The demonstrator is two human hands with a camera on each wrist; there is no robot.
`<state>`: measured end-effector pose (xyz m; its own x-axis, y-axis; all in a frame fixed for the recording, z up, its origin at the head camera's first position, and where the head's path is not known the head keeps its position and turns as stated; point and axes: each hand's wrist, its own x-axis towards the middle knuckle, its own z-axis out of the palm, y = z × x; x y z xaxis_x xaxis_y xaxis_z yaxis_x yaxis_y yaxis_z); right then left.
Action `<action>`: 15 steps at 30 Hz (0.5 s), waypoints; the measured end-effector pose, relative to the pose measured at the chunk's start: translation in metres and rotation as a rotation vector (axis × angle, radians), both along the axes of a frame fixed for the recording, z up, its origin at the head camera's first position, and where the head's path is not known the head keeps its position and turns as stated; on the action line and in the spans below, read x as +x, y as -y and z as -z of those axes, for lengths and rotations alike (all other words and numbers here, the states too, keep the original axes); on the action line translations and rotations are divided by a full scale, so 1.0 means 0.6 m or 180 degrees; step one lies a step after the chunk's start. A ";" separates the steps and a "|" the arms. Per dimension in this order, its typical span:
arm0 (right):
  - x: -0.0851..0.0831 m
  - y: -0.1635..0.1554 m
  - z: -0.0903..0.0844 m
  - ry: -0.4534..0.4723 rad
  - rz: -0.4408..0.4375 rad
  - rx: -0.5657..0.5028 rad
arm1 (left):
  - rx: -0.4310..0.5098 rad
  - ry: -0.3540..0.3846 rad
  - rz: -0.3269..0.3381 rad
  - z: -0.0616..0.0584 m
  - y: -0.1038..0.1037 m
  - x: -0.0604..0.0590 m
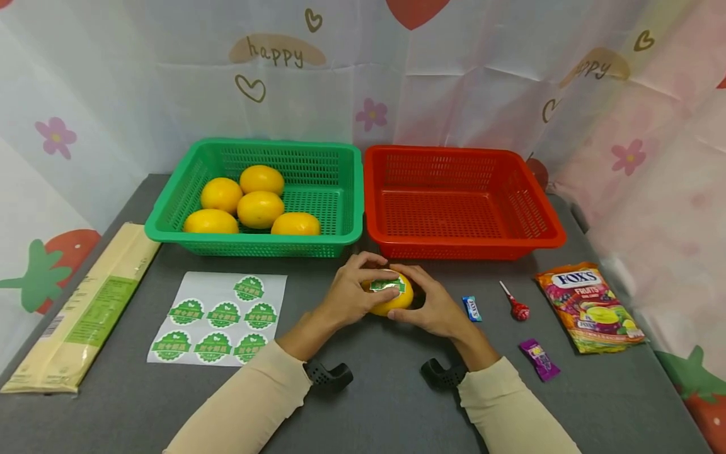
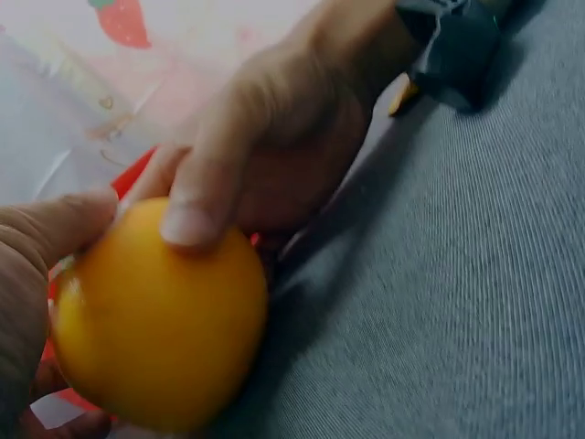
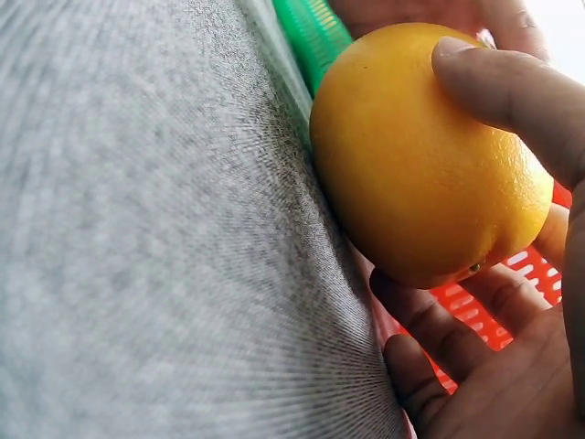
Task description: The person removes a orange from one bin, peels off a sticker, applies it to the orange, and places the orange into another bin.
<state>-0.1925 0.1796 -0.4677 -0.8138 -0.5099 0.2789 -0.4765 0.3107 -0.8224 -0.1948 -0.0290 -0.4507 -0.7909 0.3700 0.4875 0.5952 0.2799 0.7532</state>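
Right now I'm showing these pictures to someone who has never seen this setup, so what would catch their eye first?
Most likely the orange at the middle front of the grey table, held between the left hand and right hand, with a green sticker on top. Next, the two baskets behind it: the green basket on the left holding five oranges, and the red basket beside it on the right.

Yellow orange point(image 1: 389, 295), round, sits center frame on the grey mat. Green sticker point(image 1: 387, 285) on its top, w/ white edge.
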 end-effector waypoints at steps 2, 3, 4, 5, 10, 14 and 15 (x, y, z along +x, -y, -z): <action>-0.001 0.001 -0.001 0.0034 -0.0001 -0.0002 | 0.0089 0.0050 0.0017 0.006 0.001 -0.001; -0.001 0.001 -0.002 0.0047 -0.0016 -0.0022 | 0.0140 0.0077 0.0016 0.010 0.001 -0.002; -0.001 0.002 -0.002 0.0042 -0.0040 -0.0064 | 0.0186 0.0098 0.0012 0.013 0.000 -0.003; 0.000 0.002 -0.003 0.0031 -0.0070 -0.0151 | 0.0226 0.0104 0.0008 0.015 0.000 -0.004; 0.007 0.011 -0.019 -0.0193 -0.0238 -0.0729 | 0.0350 0.0049 -0.0018 0.023 -0.007 -0.005; 0.022 0.022 -0.042 -0.0265 -0.0217 -0.0833 | 0.0477 0.0158 -0.0058 0.028 -0.009 -0.004; 0.026 0.024 -0.047 -0.0255 -0.0187 -0.0810 | 0.0488 0.0213 -0.0070 0.029 -0.009 -0.004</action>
